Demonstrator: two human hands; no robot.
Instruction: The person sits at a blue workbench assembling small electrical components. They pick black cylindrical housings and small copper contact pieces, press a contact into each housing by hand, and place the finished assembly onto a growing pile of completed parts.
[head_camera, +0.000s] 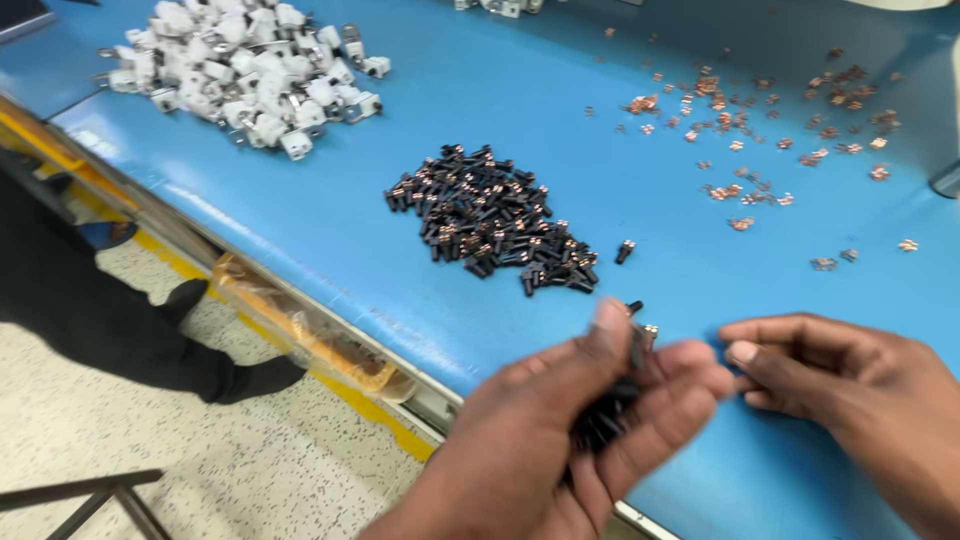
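Fingers (690, 365) of the left hand (560, 440) are curling shut around a bunch of small black parts (600, 420), and its thumb is pinching one part with a copper tip (640, 340) up at the top, likely so it is sticking out and easy to reach. Just beside it, the right hand (850, 380) is pointing its fingertips, close together and holding nothing I can see, at that part. Sorted heaps are lying apart on the blue table (500, 90), probably so nothing is getting mixed: black parts pile (490, 220), white plastic blocks (245, 70), scattered copper clips (760, 130).
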